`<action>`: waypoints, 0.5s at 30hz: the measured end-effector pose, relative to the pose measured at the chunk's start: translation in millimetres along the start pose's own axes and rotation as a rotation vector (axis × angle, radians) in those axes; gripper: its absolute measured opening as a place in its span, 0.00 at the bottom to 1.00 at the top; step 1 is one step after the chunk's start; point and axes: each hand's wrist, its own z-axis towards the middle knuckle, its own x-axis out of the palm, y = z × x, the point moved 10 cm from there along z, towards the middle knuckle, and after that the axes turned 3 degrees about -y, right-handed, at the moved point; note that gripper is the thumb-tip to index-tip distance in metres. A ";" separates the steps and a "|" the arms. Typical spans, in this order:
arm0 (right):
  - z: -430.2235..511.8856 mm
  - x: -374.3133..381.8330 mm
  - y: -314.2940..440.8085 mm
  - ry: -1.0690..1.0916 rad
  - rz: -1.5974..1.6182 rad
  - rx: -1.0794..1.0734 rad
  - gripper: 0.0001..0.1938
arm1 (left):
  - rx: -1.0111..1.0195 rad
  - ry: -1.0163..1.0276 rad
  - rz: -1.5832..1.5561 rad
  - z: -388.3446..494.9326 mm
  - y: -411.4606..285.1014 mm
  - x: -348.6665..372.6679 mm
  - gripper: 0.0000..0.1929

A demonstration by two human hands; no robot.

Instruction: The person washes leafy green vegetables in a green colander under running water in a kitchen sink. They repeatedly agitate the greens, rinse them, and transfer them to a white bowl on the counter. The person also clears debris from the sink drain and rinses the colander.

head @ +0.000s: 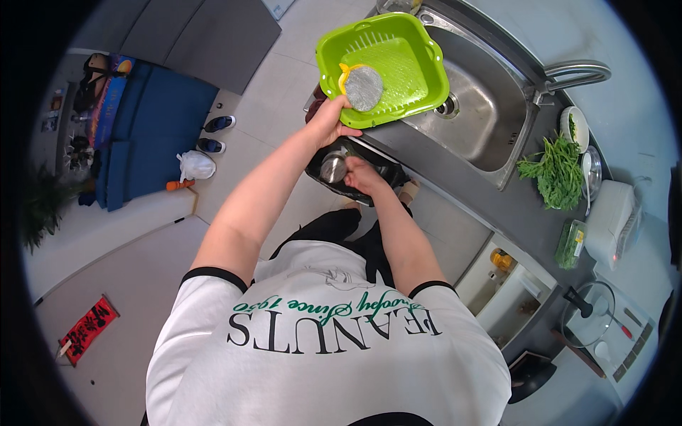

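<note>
My left hand (331, 120) grips the near left corner of a bright green plastic basin (397, 64) that has slotted drain openings. A round grey scouring sponge with a yellow edge (364, 88) is at the basin's near left side, beside my left fingers. Whether those fingers also press on it I cannot tell. Lower down, my right hand (363, 174) holds a round metal cup, probably a sink strainer basket (334, 168), over a bin lined with a black plastic bag (391, 173). The bin stands against the counter front. What the bag contains is mostly hidden.
A stainless steel sink (482, 117) with a curved faucet (578, 73) is set in the dark counter. Leafy greens (557, 170), a white bowl (574, 128) and a clear plastic box (570, 244) stand right of it. An open cabinet (506, 287) lies below.
</note>
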 end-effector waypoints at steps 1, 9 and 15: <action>-1.1 -24.4 15.8 -0.247 0.039 -0.179 0.09 | 0.008 -0.006 0.004 -0.6 -0.7 -0.4 0.23; 14.9 -32.3 -44.6 -0.308 0.384 0.076 0.07 | 0.013 0.000 0.015 -2.9 -1.6 0.2 0.23; 28.1 -42.4 -29.4 -0.231 0.241 0.045 0.09 | 0.007 -0.012 0.028 -2.2 -0.5 -0.8 0.24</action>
